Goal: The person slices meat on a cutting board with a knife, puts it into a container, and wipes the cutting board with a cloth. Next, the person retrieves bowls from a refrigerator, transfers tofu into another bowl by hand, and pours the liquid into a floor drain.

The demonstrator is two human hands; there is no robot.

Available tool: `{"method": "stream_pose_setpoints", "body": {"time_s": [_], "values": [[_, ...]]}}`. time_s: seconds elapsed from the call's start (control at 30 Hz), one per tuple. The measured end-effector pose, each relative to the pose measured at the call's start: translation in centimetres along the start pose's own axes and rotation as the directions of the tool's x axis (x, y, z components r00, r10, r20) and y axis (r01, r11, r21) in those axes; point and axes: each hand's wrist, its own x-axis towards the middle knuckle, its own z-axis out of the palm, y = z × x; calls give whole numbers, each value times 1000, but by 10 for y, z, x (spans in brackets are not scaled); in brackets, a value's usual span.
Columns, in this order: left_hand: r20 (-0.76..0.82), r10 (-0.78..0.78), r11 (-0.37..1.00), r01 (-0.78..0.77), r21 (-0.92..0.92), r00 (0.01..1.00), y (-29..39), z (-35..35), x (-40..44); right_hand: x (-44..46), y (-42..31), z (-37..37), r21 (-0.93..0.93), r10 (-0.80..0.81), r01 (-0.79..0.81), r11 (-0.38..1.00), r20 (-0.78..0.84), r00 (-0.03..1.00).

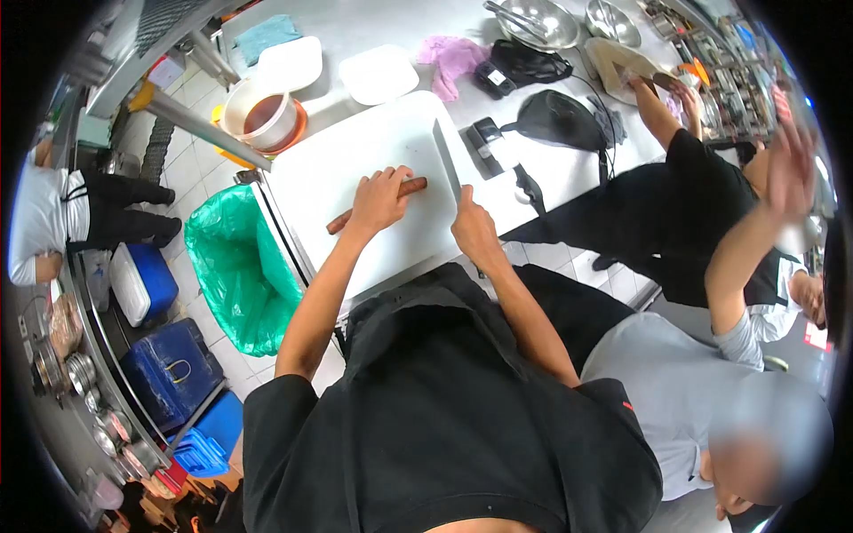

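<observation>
A long brown sausage (414,186) lies slantwise on the white cutting board (373,142). My left hand (380,201) is closed over its middle, leaving both ends showing. To the right, my right hand (475,231) grips the handle of a knife (446,162). Its long blade points away from me over the board's right side, apart from the sausage. Most of the handle is hidden in my fingers.
Left of the board stands a bin with a green bag (233,284). Beyond are a bucket of reddish-brown liquid (258,108), white containers (378,75) and a pink cloth (451,59). Black bags (560,120) lie at right. Co-workers stand close on my right; another person (53,213) is far left.
</observation>
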Motion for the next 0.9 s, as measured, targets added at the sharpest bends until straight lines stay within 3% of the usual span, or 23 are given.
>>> {"method": "stream_pose_setpoints", "body": {"time_s": [0.03, 0.33, 0.37, 0.4, 0.5, 0.9], "values": [[-74, 43, 999, -45, -21, 996, 2, 2, -2, -5, -1, -2, -3, 4, -4, 1000, 9, 1000], [4, 132, 988, -132, 77, 991, 9, 5, 19, -42, -32, -12, 58, -77, 76, 995, 21, 997], [-13, 148, 987, -146, 66, 989, 8, 6, 21, -43, -35, -12, 82, -35, 31, 996, 49, 998], [-30, 161, 986, -159, 53, 987, 8, 7, 21, -44, -33, -9, 20, -95, 95, 995, -14, 995], [-6, 113, 993, -113, -38, 994, 7, 8, 21, -48, -28, -8, 19, -102, 102, 995, 2, 995], [13, 75, 994, -74, -77, 997, 4, 9, 22, -43, -28, -4, 68, -55, 51, 996, 62, 997]]}}
